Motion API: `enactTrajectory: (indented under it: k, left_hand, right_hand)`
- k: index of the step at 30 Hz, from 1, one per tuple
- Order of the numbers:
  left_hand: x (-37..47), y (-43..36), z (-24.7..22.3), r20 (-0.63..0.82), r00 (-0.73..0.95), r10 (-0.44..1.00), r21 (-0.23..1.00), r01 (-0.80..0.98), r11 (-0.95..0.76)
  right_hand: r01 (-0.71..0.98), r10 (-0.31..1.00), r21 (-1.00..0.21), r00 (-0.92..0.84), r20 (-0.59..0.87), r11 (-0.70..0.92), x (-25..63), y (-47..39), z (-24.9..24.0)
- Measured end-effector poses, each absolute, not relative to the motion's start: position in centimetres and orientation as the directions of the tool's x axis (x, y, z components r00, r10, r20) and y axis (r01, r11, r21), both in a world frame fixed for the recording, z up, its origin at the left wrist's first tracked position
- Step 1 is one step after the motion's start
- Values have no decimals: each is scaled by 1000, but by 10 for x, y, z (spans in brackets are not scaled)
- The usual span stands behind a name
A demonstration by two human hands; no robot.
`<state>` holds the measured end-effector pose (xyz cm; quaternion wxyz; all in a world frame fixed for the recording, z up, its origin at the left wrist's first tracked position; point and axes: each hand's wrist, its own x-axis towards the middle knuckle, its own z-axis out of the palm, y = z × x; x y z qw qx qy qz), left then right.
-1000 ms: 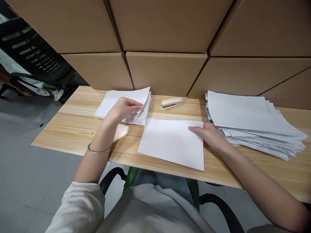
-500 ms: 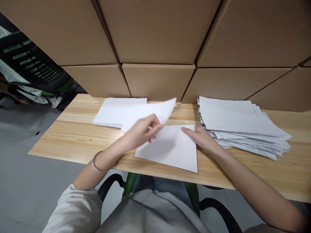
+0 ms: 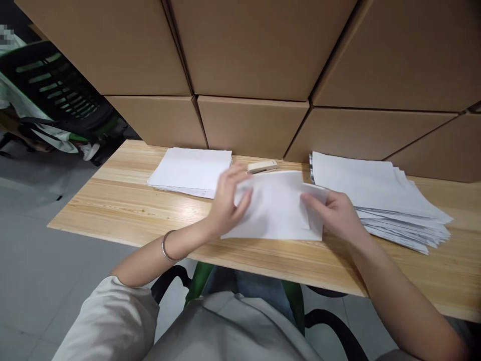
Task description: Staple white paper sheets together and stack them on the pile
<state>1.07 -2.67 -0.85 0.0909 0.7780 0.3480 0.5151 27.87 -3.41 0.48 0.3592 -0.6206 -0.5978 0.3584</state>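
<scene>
White sheets of paper lie near the table's front edge, between my hands. My right hand pinches them at their right side, thumb on top. My left hand, slightly blurred, is at their left edge with thumb and fingers apart. Behind the sheets, a beige stapler rests on the table. A neat paper stack lies to the left of my left hand. To the right of my right hand stands a thicker, uneven paper stack.
Cardboard boxes form a wall along the back of the wooden table. At the far left, beyond the table, is a dark chair with a person in light clothing. My chair's armrests show below the table.
My left hand has let go of the lifted sheet and opened. That sheet now lies flatter, between my hands. My right hand has shifted right, and the stapler has come into view.
</scene>
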Motion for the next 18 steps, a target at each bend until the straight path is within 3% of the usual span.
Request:
enactTrajectory:
  k: [2,5,11,15,18]
  left_hand:
    - [2,-15,-14,781,44,624,524,497,-691]
    - [-5,-3,-21,686,-19,727,679,375,-631]
    - [0,-1,-23,432,-89,897,898,136,-419]
    - [4,-3,-20,215,-116,970,974,95,-204]
    - [4,-6,-20,235,-64,970,966,124,-226]
  right_hand:
    - [446,979,-889,113,167,100,287,-33,4]
    - [399,912,-890,239,333,220,294,-29,-3]
    - [380,900,-902,289,325,203,292,-20,-18]
    - [355,895,-916,322,309,188,290,-17,-24]
    - [314,888,-926,334,314,209,292,-16,-30]
